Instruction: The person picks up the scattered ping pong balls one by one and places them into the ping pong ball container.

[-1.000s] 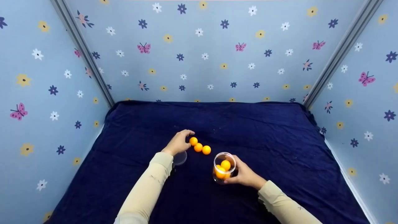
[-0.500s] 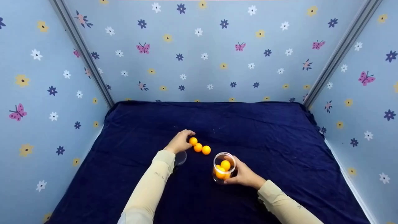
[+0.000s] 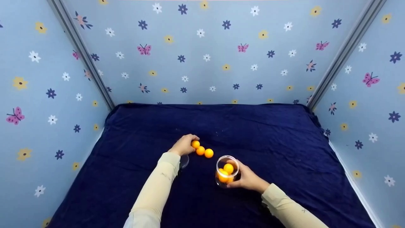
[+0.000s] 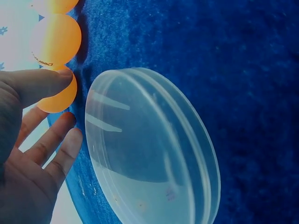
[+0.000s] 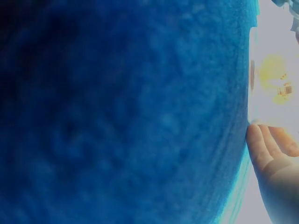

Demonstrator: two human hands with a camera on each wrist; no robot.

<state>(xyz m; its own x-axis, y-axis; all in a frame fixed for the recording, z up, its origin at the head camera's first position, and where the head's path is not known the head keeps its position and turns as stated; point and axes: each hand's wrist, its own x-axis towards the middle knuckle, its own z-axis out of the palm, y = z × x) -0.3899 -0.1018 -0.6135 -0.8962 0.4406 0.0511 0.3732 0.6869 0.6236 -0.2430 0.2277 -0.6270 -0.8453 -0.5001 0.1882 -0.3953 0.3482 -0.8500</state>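
Note:
Three orange ping-pong balls lie touching in a slanting row on the dark blue cloth (image 3: pixel 269 136). My left hand (image 3: pixel 184 145) has its thumb and forefinger around the leftmost ping-pong ball (image 3: pixel 196 144); the left wrist view shows the thumb (image 4: pixel 44 85) across that ball and other fingers spread below. The middle ball (image 3: pixel 200 150) and right ball (image 3: pixel 208 153) are untouched. My right hand (image 3: pixel 248 177) grips a clear, lidless jar (image 3: pixel 217 164) from its right side, fingers partly hidden behind it. Several orange balls (image 3: pixel 228 168) sit inside, and the jar stands upright.
A clear round lid (image 3: pixel 184 161) lies on the cloth just below my left wrist, partly covered by the arm in the head view. Flower-patterned walls (image 3: pixel 202 63) close off the back and both sides of the cloth-covered surface.
My left thumb and forefinger have closed in around the leftmost ball, with the hand shifting slightly right. The right hand and jar hold their place.

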